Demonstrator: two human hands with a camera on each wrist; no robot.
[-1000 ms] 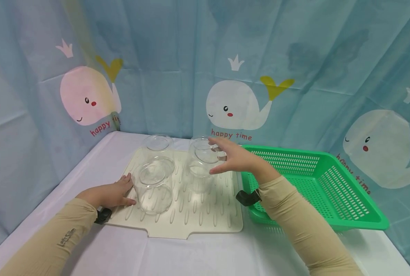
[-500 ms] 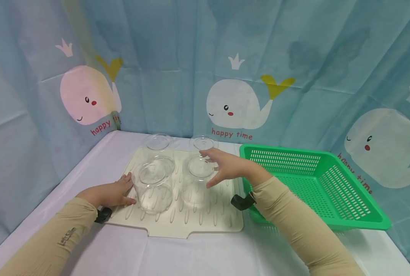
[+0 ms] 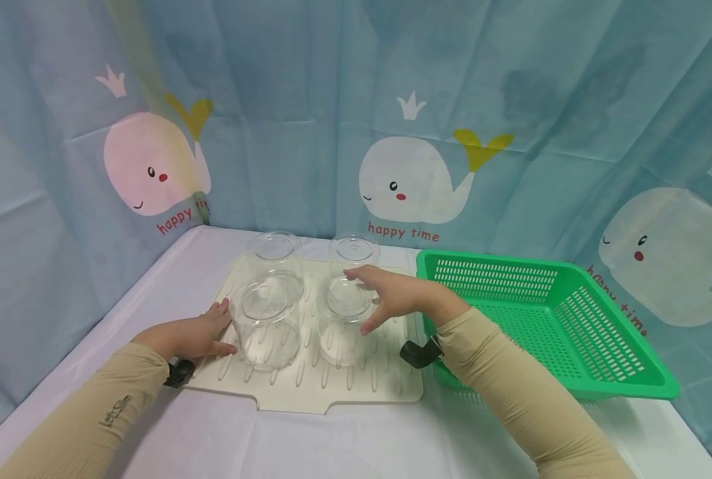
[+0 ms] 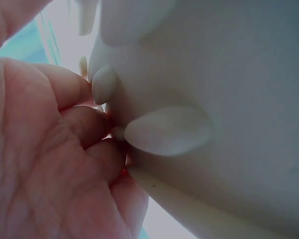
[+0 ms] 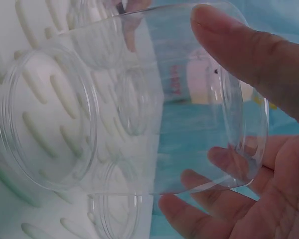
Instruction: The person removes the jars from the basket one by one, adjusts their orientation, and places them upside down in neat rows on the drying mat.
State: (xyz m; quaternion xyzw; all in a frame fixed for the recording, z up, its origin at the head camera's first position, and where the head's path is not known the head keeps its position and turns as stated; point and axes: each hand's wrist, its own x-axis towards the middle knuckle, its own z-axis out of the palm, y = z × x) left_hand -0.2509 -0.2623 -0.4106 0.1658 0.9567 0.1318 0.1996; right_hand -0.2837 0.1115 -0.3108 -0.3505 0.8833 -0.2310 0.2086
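Observation:
My right hand [image 3: 400,293] holds a clear cup [image 3: 341,342] near its upturned base, thumb and fingers on opposite sides. The cup stands mouth down at the right front of a cream draining board [image 3: 296,398] with raised oval ridges. In the right wrist view, the cup's wide rim [image 5: 47,186] is low against the ridges. My left hand [image 3: 191,336] rests on the board's left edge with its fingers spread, beside another clear cup [image 3: 266,352]. In the left wrist view, its fingertips meet the board edge by the ridges [image 4: 167,130].
Two more clear cups, one at back left [image 3: 275,256] and one at back right [image 3: 354,248], stand upside down on the board. A green perforated basket [image 3: 625,389] is to the right. Behind the white-covered table [image 3: 368,446] hangs a blue curtain [image 3: 284,166] with whale prints.
My right hand has brought the cup down and toward me, from tilted near the back right cup to level at the board's right front. The left hand has stayed in place.

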